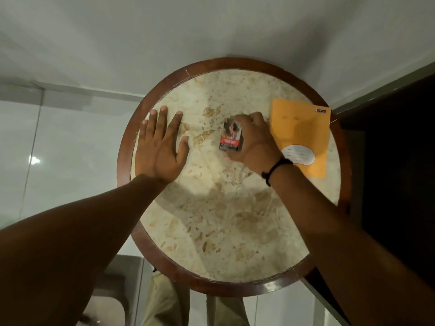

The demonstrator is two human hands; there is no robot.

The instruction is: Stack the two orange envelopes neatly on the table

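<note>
One orange envelope [303, 135] is all I can make out, lying flat at the right side of the round table [150, 243], its far corner reaching over the wooden rim; whether a second sheet sits squarely under it I cannot tell, no offset edge shows. My right hand [251, 142] sits just left of it, wrist overlapping the envelope's near-left part, fingers curled and clamped around a small printed box [231, 137] that stands on the marble. My left hand [162, 147] lies palm down on the left of the tabletop, fingers spread apart, holding nothing, well apart from the envelope. I judge the step in hand to be clearing the box off or away from the paper, not the stacking itself. Next move calls for setting the box aside, freeing the right hand, then finding the second envelope and squaring edges with both palms. Overhanging corner could let the stack slide off.
</note>
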